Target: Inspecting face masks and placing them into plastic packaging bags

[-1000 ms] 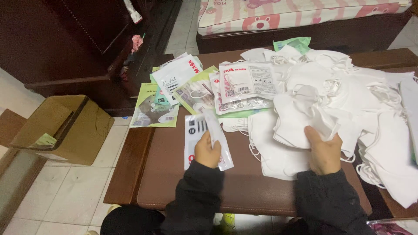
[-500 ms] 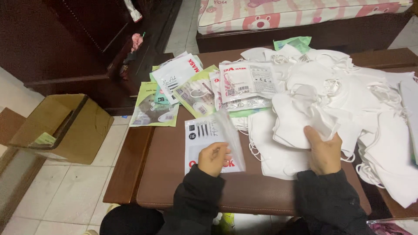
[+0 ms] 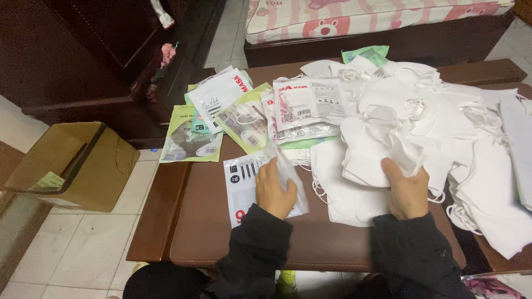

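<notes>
Flat white mask packet (image 3: 244, 185) under left hand (image 3: 275, 190); green and clear packets (image 3: 244, 113) fanned behind; cardboard box (image 3: 72, 166) on floor.

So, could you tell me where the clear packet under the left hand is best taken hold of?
Probably by its upper end: the clear packet lies flat on the printed pouch, its top sticking out past the left hand toward the pile. Pinch that free edge from the far side. The right hand grips a white mask.

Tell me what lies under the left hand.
The left hand presses on a flat clear plastic pouch with a white printed card inside, lying on the brown table. Whatever the palm covers on the pouch cannot be seen.
</notes>
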